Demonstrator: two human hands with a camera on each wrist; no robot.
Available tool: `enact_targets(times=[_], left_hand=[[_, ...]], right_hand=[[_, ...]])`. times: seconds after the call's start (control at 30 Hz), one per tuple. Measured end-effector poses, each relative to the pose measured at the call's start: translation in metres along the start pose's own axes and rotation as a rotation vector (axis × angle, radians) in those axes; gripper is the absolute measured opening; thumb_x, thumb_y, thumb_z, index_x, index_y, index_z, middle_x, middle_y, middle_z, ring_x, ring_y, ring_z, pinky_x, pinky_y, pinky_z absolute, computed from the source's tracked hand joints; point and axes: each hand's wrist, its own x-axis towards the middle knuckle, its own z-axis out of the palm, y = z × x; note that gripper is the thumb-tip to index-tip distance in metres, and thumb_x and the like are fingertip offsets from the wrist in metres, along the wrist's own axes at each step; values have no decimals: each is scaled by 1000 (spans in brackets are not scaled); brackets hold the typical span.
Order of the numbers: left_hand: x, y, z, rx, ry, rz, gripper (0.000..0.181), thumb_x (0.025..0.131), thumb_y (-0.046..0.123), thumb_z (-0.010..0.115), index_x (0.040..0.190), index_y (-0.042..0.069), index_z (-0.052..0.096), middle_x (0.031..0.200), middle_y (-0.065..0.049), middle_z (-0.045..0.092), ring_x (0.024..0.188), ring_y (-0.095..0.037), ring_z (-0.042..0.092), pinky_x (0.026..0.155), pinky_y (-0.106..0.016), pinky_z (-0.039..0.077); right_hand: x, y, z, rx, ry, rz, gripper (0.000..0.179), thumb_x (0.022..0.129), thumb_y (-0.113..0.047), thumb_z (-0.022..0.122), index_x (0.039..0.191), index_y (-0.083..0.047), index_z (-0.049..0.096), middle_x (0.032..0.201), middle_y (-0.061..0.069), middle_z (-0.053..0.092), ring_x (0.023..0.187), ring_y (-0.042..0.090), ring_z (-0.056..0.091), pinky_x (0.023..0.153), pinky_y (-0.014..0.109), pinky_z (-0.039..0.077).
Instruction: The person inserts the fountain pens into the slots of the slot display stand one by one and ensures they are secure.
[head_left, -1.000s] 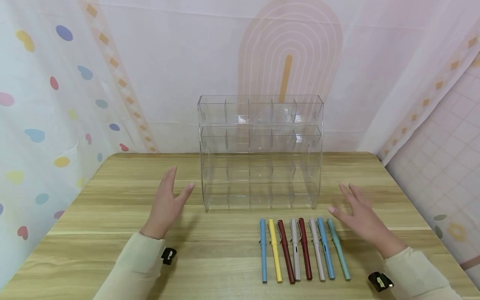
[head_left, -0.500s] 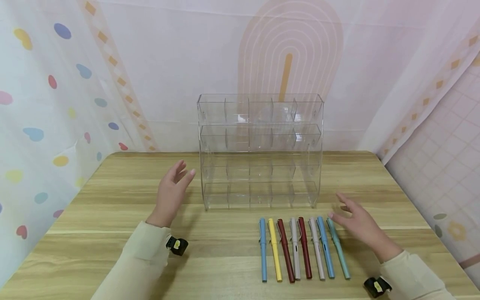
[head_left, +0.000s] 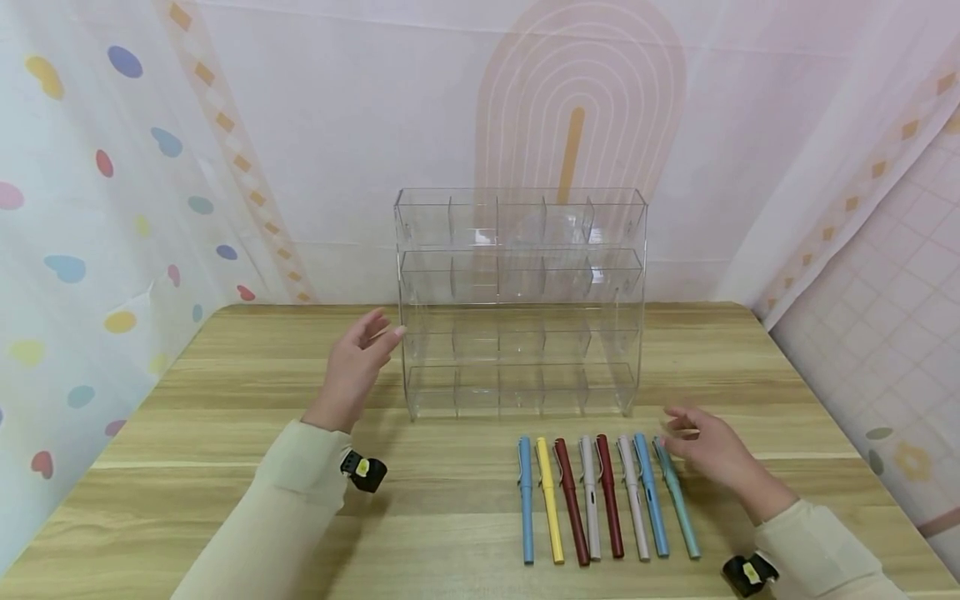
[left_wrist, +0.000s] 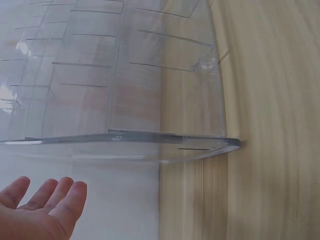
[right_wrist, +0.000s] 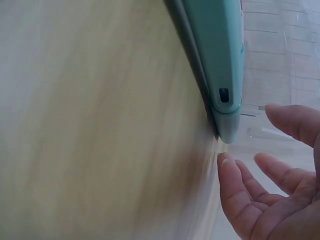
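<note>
1. Technique (judgement): a pinch by the right hand [head_left: 712,450] on the slim teal capped pen [head_left: 678,500] should go best with thumb and fingertips lowered to either side of it, close to the wood-grain surface [head_left: 450,517], then brought together gently.
2. Caution: a slim light-blue capped pen [head_left: 652,500] lies alongside on the left; a wide thumb sweep could roll it. Narrow approach advised.
3. The clear acrylic tiered rack [head_left: 498,287] looks light; any left-hand contact is best kept soft, lest it slide.
4. Position: teal pen lies on the surface, slightly slanted, at the right end of the row of capped pens [head_left: 572,500]. Its far, clipped end is just beside the right thumb; its length runs back toward the person. Contact: cannot tell.
5. Right hand: thumb and fingers apart, lightly bent, nothing between them.
6. Left hand [head_left: 352,371]: fingers loosely bent, thumb apart, nothing held; just beside the rack's left side, with a gap in the left wrist view.
</note>
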Motion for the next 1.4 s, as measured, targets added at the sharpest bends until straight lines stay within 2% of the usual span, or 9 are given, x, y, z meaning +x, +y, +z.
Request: enact_targets(times=[0.13, 0.33, 0.57, 0.97, 1.4], left_hand=[[4, 2, 4, 0, -14, 3, 67, 97, 26, 59, 152, 7, 27, 153, -16, 32, 138, -29, 34, 109, -43, 36], [11, 4, 9, -15, -9, 12, 63, 97, 22, 59, 151, 5, 30, 152, -16, 35, 138, -30, 36, 109, -43, 36], [17, 8, 13, 32, -12, 1, 64, 97, 23, 59, 151, 7, 30, 153, -16, 34, 138, -30, 36, 109, -43, 36], [19, 7, 16, 53, 0, -13, 62, 99, 18, 56, 152, 5, 27, 154, -17, 31, 139, -32, 33, 111, -43, 33], [21, 6, 16, 50, 13, -26, 59, 100, 14, 53, 151, 3, 27, 153, -19, 31, 139, -31, 33, 111, -42, 34]], right_hand=[[1, 0, 1, 12, -12, 16, 57, 92, -15, 64, 135, 15, 41, 120, 33, 54, 108, 45, 55, 76, 41, 55], [1, -2, 3, -14, -5, 43, 54, 89, -12, 66, 131, 16, 46, 111, 27, 59, 99, 35, 58, 75, 39, 52], [2, -3, 7, 6, -7, 69, 54, 87, -11, 69, 128, 17, 48, 101, 19, 59, 81, 22, 56, 63, 31, 50], [2, -10, 8, -21, -22, 62, 47, 85, -6, 68, 122, 17, 52, 89, 13, 58, 64, 17, 54, 57, 32, 48], [5, -16, 6, -95, -45, 72, 37, 84, -10, 67, 113, 13, 60, 100, 22, 64, 77, 20, 59, 59, 32, 52]])
